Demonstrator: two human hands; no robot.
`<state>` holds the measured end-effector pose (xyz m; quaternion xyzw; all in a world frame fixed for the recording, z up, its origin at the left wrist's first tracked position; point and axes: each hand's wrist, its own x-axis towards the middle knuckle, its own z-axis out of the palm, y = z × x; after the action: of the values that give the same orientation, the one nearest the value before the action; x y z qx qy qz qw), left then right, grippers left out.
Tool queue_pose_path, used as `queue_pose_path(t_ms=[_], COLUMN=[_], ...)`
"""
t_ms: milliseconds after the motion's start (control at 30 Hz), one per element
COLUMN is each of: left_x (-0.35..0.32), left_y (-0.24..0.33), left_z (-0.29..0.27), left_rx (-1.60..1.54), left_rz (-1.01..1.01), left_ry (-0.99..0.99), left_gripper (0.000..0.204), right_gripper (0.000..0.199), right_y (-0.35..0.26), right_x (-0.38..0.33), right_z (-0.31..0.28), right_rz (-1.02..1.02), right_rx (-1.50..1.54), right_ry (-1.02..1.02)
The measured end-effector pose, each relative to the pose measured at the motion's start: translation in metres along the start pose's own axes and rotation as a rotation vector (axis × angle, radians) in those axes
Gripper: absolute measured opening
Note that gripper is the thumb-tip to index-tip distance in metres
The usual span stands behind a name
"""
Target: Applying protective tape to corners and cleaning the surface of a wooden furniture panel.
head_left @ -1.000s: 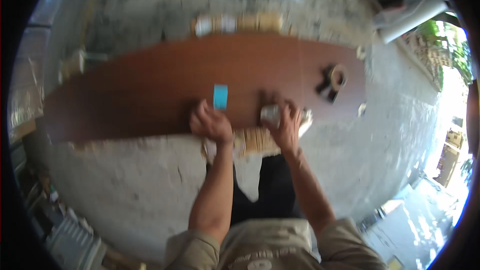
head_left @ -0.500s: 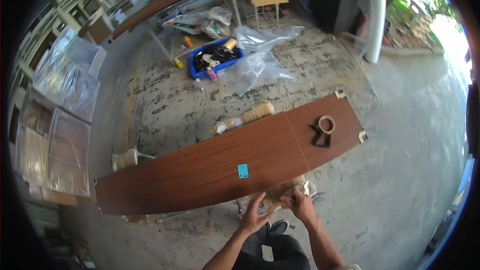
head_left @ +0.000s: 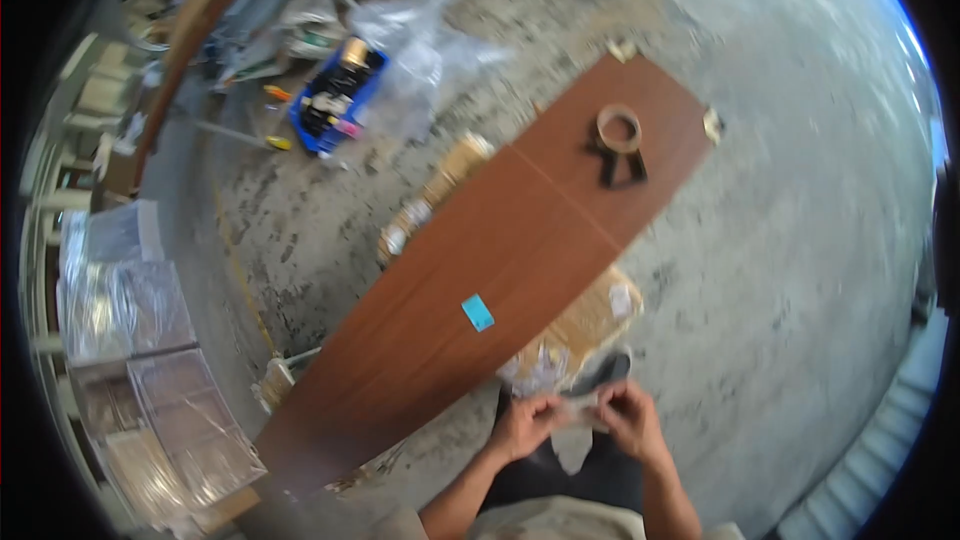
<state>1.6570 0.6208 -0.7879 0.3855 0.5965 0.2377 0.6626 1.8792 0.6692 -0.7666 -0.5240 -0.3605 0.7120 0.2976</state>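
Between my two hands, close in front of my body, a short pale strip (head_left: 577, 409) that looks like tape is stretched. Its left end is pinched in the fingers of my left hand (head_left: 524, 428), its other end in those of my right hand (head_left: 632, 422). Both hands are just off the near edge of a long reddish-brown wood-grain board (head_left: 430, 330). A light blue label (head_left: 478, 313) lies on the board's face. Toward its far right end rest a tan tape roll (head_left: 619, 130) and a black tape dispenser (head_left: 622, 172).
Pale corner pieces (head_left: 712, 125) cap the board's far corners. Wrapped cardboard supports (head_left: 590, 325) hold it from below. A blue crate (head_left: 338, 105) of black items stands beyond, beside clear plastic sheeting (head_left: 410, 55). Film-wrapped boxes (head_left: 130, 310) are stacked at left.
The view has turned, so the board slants more steeply. My hands have come closer to my body, and the strip is now pulled out between them; my left hand was open before.
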Motion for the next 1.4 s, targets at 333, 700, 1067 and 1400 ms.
queue_pose_path(t_ms=[333,700,1067,1400], left_x=[0.157,0.311,0.319,0.316], left_y=[0.076,0.062,0.061,0.063], left_z=[-0.092,-0.109,-0.106,-0.102], left_rx=[0.873,1.048,1.118,1.159], left_rz=[0.612,0.915,0.871,0.829], left_ry=[0.032,0.407,0.454,0.453], left_gripper=[0.016,0.008,0.011,0.012], right_gripper=[0.022,0.02,0.025,0.022], right_y=[0.059,0.068,0.036,0.06], right_x=[0.127,0.169,0.216,0.199], right_z=[0.108,0.142,0.087,0.109], right_rz=[0.001,0.273,0.203,0.313], right_rx=[0.332,0.758,0.76,0.735], right_ry=[0.793,1.101,1.223,1.223])
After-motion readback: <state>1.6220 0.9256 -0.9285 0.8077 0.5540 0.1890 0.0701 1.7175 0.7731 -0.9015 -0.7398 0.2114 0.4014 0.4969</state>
